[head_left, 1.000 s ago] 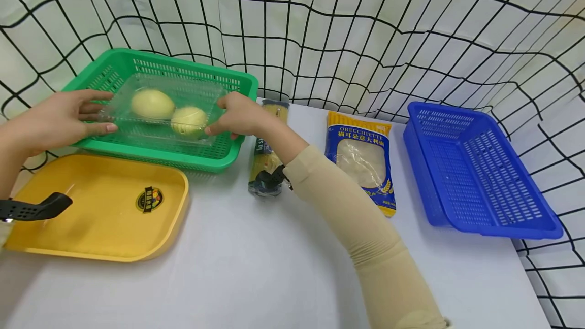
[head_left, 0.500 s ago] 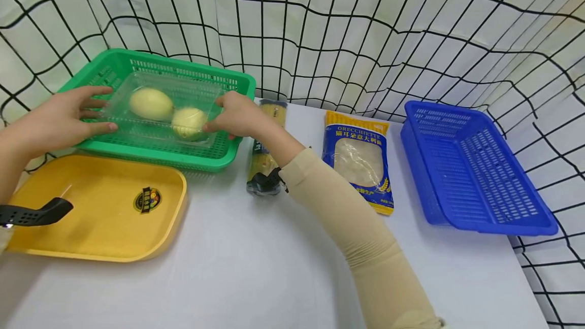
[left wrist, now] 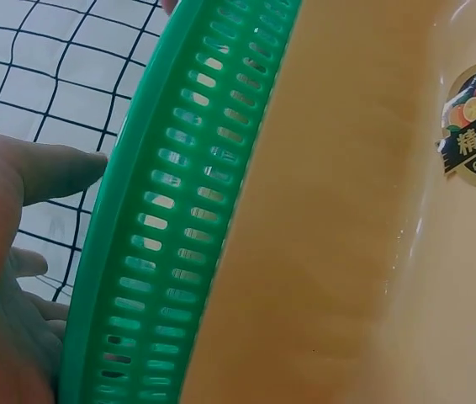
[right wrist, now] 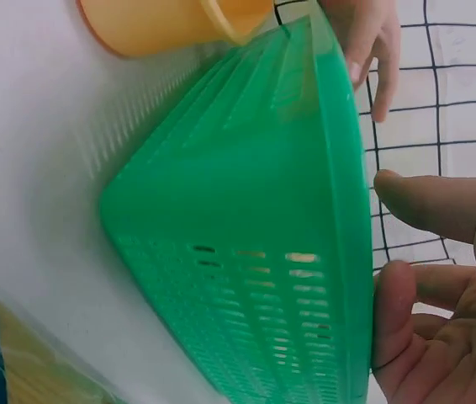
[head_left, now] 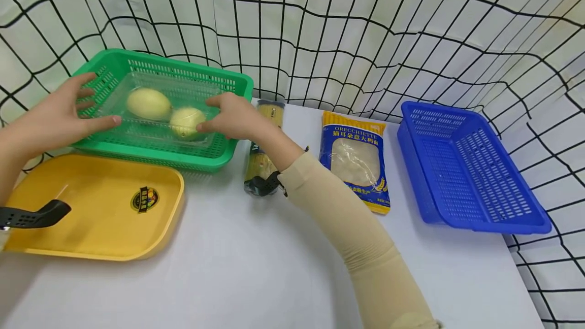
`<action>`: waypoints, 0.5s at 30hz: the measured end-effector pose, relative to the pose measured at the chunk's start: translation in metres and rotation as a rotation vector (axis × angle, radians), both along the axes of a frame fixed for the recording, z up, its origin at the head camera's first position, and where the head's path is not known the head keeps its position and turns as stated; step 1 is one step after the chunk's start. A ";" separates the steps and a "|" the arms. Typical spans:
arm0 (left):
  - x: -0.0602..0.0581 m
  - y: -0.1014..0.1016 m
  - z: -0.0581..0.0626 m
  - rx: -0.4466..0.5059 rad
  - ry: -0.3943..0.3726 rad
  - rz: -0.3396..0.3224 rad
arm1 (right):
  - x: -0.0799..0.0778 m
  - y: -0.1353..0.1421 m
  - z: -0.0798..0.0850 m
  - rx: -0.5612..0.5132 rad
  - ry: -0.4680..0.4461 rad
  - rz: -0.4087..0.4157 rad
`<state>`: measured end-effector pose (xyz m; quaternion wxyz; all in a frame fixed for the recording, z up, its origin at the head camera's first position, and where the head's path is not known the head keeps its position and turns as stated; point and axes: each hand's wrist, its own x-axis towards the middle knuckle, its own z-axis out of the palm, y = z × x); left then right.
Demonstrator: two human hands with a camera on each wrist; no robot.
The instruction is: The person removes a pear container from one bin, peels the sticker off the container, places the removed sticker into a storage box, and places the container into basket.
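A clear plastic box (head_left: pixel 183 83) with two pale yellow fruits, one oval (head_left: pixel 148 103) and one rounder (head_left: pixel 186 122), lies inside the green basket (head_left: pixel 244 88). At the box's left end is my left hand (head_left: pixel 68 116), its fingers spread and thumb over the near corner. My right hand (head_left: pixel 235 118) reaches over the basket's right rim, thumb and index finger apart at the box's right end. In the right wrist view, this hand's (right wrist: pixel 448 295) relaxed fingers show beside the rim; the basket wall hides the box there. The left wrist view shows the left thumb (left wrist: pixel 61 168) at the rim.
A yellow tray (head_left: pixel 105 217) with a round sticker stands in front of the basket. To the right lie a spaghetti pack (head_left: pixel 265 161), partly under the right forearm, and an orecchiette bag (head_left: pixel 354 159). A blue basket (head_left: pixel 470 182) stands farther right. Black wire mesh (head_left: pixel 297 29) rises behind.
The left hand has drawn back slightly from the box and its fingers have spread wider. The right hand has shifted a little left over the box's end. The view has turned slightly.
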<state>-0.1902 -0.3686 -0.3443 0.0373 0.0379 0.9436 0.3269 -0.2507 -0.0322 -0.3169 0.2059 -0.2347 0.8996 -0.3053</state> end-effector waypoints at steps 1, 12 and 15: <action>0.001 0.002 0.000 -0.006 0.006 0.006 | 0.001 0.000 0.001 0.006 0.009 0.010; 0.007 0.027 0.016 -0.117 0.057 0.058 | 0.015 0.005 0.004 -0.010 0.160 0.118; 0.009 0.043 0.026 -0.140 0.041 0.041 | 0.022 0.011 0.007 -0.027 0.198 0.147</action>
